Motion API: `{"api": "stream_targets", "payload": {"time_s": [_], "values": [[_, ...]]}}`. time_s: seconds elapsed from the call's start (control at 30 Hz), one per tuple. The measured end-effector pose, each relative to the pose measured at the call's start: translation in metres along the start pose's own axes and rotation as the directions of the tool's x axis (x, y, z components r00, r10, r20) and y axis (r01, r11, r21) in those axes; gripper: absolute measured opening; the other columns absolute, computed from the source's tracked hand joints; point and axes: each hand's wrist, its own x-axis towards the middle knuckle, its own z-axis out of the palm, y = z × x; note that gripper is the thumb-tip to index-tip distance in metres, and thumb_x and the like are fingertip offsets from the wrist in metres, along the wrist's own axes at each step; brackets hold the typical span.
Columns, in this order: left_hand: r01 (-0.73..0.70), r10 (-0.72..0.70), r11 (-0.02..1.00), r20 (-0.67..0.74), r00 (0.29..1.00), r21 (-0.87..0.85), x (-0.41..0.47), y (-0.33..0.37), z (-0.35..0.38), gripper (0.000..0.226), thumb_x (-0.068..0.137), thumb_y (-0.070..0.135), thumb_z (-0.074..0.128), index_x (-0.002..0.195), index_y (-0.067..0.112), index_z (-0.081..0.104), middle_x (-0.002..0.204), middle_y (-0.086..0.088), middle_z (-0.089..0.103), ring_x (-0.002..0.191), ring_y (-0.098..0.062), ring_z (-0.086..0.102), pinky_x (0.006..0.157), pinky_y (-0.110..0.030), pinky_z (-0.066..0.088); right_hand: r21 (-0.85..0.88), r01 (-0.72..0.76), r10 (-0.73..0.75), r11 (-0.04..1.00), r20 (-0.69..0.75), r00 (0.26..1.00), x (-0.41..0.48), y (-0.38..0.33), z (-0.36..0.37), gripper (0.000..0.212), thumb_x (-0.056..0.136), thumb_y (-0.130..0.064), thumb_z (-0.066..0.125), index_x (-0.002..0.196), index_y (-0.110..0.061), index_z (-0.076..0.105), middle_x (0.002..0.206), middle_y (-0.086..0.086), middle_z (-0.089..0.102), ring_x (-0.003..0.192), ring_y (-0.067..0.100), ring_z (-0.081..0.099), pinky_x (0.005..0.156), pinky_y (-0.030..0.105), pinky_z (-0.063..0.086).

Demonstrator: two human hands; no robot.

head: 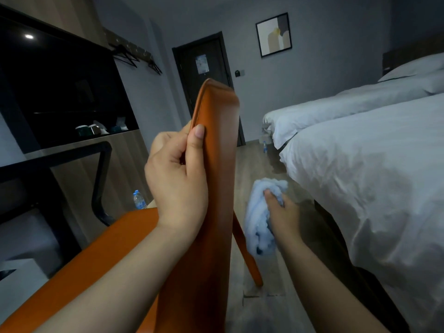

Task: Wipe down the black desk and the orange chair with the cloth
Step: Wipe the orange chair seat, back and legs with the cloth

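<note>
The orange chair point(216, 188) stands right in front of me, its backrest seen edge-on and its seat reaching to the lower left. My left hand point(176, 174) grips the upper edge of the backrest, thumb on the near face. My right hand point(282, 212) holds a bunched light-blue cloth point(260, 217) beside the chair's rear leg, low and right of the backrest. The black desk point(72, 157) runs along the left wall, its dark top and looped leg visible.
A white bed point(372, 176) fills the right side, close to the chair. A water bottle point(139, 200) stands on the floor by the desk leg. Small items point(96, 128) sit on a shelf under the black wall panel. A dark door point(206, 68) lies straight ahead.
</note>
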Motion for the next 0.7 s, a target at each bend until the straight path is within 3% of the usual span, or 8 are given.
{"api": "stream_targets", "payload": {"time_s": [0.03, 0.13, 0.17, 0.23, 0.3, 0.43, 0.6, 0.7], "values": [[0.0, 0.0, 1.0, -0.002, 1.0, -0.004, 0.0, 0.001, 0.0, 0.027, 0.099, 0.03, 0.049, 0.087, 0.02, 0.071, 0.072, -0.004, 0.059, 0.075, -0.007, 0.052, 0.069, -0.006, 0.036, 0.009, 0.018, -0.018, 1.0, -0.034, 0.999, 0.006, -0.018, -0.002, 0.022, 0.1, -0.028, 0.049, 0.083, -0.016, 0.056, 0.093, 0.012, 0.065, 0.091, 0.024, 0.063, 0.088, 0.036, 0.051], [0.005, -0.005, 1.0, 0.0, 1.0, -0.01, 0.001, 0.003, 0.0, 0.023, 0.098, 0.029, 0.05, 0.083, 0.028, 0.067, 0.074, -0.006, 0.061, 0.077, -0.007, 0.053, 0.07, -0.006, 0.038, 0.156, 0.142, -0.117, 0.977, -0.16, 0.98, 0.021, -0.068, -0.007, 0.029, 0.097, -0.037, 0.053, 0.099, -0.011, 0.065, 0.1, 0.009, 0.069, 0.084, 0.014, 0.065, 0.071, 0.023, 0.052], [0.007, -0.007, 1.0, 0.003, 1.0, -0.01, 0.001, 0.003, 0.0, 0.022, 0.098, 0.028, 0.05, 0.083, 0.029, 0.066, 0.074, -0.005, 0.06, 0.077, -0.007, 0.053, 0.069, -0.005, 0.037, 0.194, 0.178, -0.145, 0.965, -0.175, 0.974, 0.025, -0.084, -0.008, 0.033, 0.097, -0.039, 0.054, 0.108, -0.01, 0.065, 0.105, 0.007, 0.069, 0.089, 0.013, 0.065, 0.074, 0.023, 0.053], [0.007, -0.007, 1.0, 0.007, 1.0, -0.011, 0.001, 0.003, -0.001, 0.022, 0.098, 0.028, 0.05, 0.083, 0.028, 0.066, 0.071, -0.003, 0.058, 0.076, -0.006, 0.052, 0.068, -0.005, 0.037, 0.215, 0.234, -0.194, 0.948, -0.194, 0.962, 0.034, -0.113, -0.005, 0.039, 0.096, -0.04, 0.054, 0.119, -0.01, 0.063, 0.116, 0.007, 0.068, 0.105, 0.019, 0.063, 0.094, 0.034, 0.051], [-0.006, 0.006, 1.0, 0.007, 1.0, -0.009, 0.002, 0.002, -0.001, 0.023, 0.098, 0.027, 0.051, 0.08, 0.028, 0.064, 0.069, -0.003, 0.056, 0.074, -0.006, 0.051, 0.067, -0.006, 0.036, 0.227, 0.288, -0.242, 0.93, -0.211, 0.947, 0.042, -0.138, -0.001, 0.037, 0.096, -0.042, 0.053, 0.114, -0.011, 0.065, 0.11, 0.006, 0.068, 0.106, 0.022, 0.063, 0.097, 0.041, 0.05], [-0.028, 0.028, 1.0, -0.002, 1.0, -0.001, 0.003, 0.001, -0.001, 0.024, 0.098, 0.029, 0.05, 0.077, 0.032, 0.061, 0.067, -0.003, 0.054, 0.072, -0.006, 0.05, 0.066, -0.008, 0.037, 0.316, 0.345, -0.29, 0.884, -0.209, 0.934, 0.056, -0.158, 0.011, 0.024, 0.097, -0.039, 0.054, 0.096, -0.017, 0.064, 0.088, -0.004, 0.066, 0.095, 0.015, 0.065, 0.083, 0.028, 0.051], [-0.047, 0.047, 0.999, -0.011, 0.999, 0.005, 0.004, 0.002, 0.0, 0.031, 0.098, 0.028, 0.05, 0.07, 0.04, 0.053, 0.064, -0.003, 0.051, 0.07, -0.009, 0.049, 0.064, -0.008, 0.036, 0.331, 0.3, -0.29, 0.895, -0.081, 0.954, 0.068, -0.163, 0.017, 0.022, 0.093, -0.042, 0.058, 0.081, -0.024, 0.061, 0.085, -0.003, 0.067, 0.092, 0.016, 0.067, 0.083, 0.028, 0.052], [-0.056, 0.056, 0.998, -0.017, 0.998, 0.015, 0.003, 0.0, 0.0, 0.031, 0.098, 0.029, 0.05, 0.067, 0.034, 0.055, 0.064, -0.003, 0.051, 0.069, -0.008, 0.049, 0.064, -0.007, 0.035, 0.313, 0.299, -0.296, 0.901, -0.059, 0.953, 0.075, -0.162, 0.019, 0.02, 0.091, -0.041, 0.062, 0.082, -0.024, 0.061, 0.082, -0.004, 0.066, 0.089, 0.015, 0.067, 0.076, 0.024, 0.05]]}}
